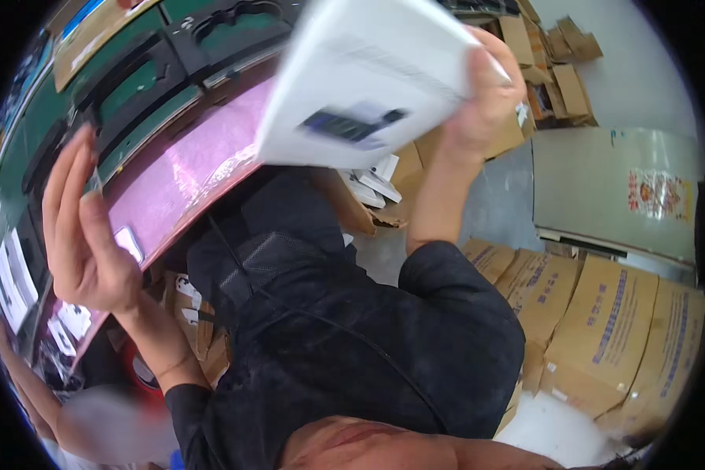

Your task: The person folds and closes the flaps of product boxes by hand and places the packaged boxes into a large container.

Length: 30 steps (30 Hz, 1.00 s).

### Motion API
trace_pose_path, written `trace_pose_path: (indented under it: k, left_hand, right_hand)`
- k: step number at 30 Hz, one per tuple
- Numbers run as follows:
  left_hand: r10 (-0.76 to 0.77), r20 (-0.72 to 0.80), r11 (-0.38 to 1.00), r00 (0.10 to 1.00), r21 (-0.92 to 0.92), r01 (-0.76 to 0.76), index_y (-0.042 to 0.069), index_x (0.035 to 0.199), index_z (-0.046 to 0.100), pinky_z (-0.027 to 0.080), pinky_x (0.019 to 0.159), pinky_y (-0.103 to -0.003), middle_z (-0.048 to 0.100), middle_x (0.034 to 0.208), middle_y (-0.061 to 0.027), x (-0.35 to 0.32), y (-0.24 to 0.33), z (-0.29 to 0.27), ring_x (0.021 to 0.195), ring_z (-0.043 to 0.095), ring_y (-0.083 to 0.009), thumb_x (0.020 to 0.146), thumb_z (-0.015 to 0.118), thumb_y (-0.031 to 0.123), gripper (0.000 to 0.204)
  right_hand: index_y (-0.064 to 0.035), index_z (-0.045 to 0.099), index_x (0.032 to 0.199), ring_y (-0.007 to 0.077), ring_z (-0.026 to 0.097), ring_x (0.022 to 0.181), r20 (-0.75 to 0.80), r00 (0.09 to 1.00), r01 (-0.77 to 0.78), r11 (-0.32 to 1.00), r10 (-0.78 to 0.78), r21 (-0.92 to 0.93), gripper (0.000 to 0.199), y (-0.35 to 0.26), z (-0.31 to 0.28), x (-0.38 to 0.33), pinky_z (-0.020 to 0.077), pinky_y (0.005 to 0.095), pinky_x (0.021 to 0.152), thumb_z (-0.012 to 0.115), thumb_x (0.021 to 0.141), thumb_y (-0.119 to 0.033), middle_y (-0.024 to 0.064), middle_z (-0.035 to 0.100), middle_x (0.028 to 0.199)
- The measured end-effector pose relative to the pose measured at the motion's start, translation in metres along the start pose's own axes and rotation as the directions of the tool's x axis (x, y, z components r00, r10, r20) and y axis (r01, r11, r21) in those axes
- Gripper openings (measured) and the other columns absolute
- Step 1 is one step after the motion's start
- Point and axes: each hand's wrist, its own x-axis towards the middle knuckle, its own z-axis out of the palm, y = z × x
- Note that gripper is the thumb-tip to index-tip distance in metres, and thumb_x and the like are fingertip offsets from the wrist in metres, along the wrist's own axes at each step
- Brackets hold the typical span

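Observation:
A white box, printed with a picture of a dark device, is held up at the top middle, tilted and slightly blurred. My right hand grips it at its right edge, thumb on the printed face. Over the left part of the pink-covered workbench my left hand is raised, fingers stretched and thumb apart, with nothing in it. Close beside that hand, a phone-like slab lies near the bench edge.
Black moulded frames line the back of the bench. Printed sheets lie at its left end, near another person's arm. Sealed cartons are stacked at right. An open carton holding white boxes stands below the bench.

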Motion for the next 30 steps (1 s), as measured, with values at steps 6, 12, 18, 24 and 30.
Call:
trace_pose_path:
  k: [6, 12, 18, 24, 30]
  left_hand:
    - [-0.345, 0.104, 0.928, 0.933, -0.112, 0.356, -0.009, 0.122, 0.077, 0.061, 0.096, -0.036, 0.078, 0.122, -0.0207, -0.042, -0.014, 0.012, 0.105, 0.078, -0.0251, 0.11, 0.059, -0.001, 0.023]
    - [-0.394, 0.189, 0.901, 0.899, -0.112, 0.418, -0.006, 0.12, 0.078, 0.058, 0.097, -0.033, 0.08, 0.119, -0.0164, -0.038, -0.011, 0.031, 0.105, 0.077, -0.0219, 0.109, 0.064, 0.002, 0.02]
    - [-0.496, 0.333, 0.867, 0.802, 0.137, 0.479, -0.004, 0.119, 0.079, 0.054, 0.103, -0.033, 0.08, 0.12, -0.0135, -0.064, -0.028, 0.047, 0.112, 0.075, -0.0213, 0.108, 0.068, 0.008, 0.02]
    - [-0.561, 0.486, 0.823, 0.67, 0.238, 0.516, -0.004, 0.119, 0.079, 0.053, 0.104, -0.037, 0.08, 0.117, -0.0194, -0.083, -0.039, 0.085, 0.114, 0.076, -0.0282, 0.108, 0.068, 0.014, 0.024]
    - [-0.637, 0.519, 0.765, 0.57, 0.336, 0.549, -0.005, 0.118, 0.078, 0.054, 0.104, -0.039, 0.08, 0.117, -0.0204, -0.1, -0.042, 0.097, 0.114, 0.076, -0.0297, 0.108, 0.068, 0.018, 0.028]
  right_hand:
    - [-0.001, 0.052, 0.157, 0.0332, 0.065, 0.136, -0.49, 0.591, -0.465, 0.767, 0.64, 0.441, 0.056, 0.105, -0.194, -0.082, 0.0528, 0.0504, 0.117, 0.048, 0.117, -0.041, 0.0146, 0.064, 0.153]
    - [0.0034, 0.057, 0.15, 0.0314, 0.063, 0.137, -0.674, 0.166, -0.541, 0.638, 0.72, 0.548, 0.057, 0.245, -0.294, -0.288, 0.0534, 0.0472, 0.114, 0.055, 0.115, -0.041, 0.0153, 0.065, 0.151]
    - [0.0111, 0.055, 0.149, 0.033, 0.065, 0.131, -0.777, -0.224, -0.8, 0.345, 0.588, 0.491, 0.075, 0.277, -0.193, -0.398, 0.0553, 0.0426, 0.109, 0.061, 0.11, -0.053, 0.0179, 0.063, 0.151]
    - [0.0049, 0.048, 0.157, 0.0346, 0.065, 0.129, -0.711, -0.438, -0.689, 0.303, 0.55, 0.658, 0.087, 0.353, -0.209, -0.4, 0.0577, 0.0501, 0.105, 0.064, 0.105, -0.063, 0.0159, 0.059, 0.156]
    - [-0.0122, 0.044, 0.163, 0.038, 0.063, 0.135, -0.43, -0.305, -0.646, 0.148, 0.85, 0.749, 0.073, 0.429, -0.213, -0.466, 0.0495, 0.067, 0.11, 0.047, 0.108, -0.059, 0.016, 0.056, 0.161]
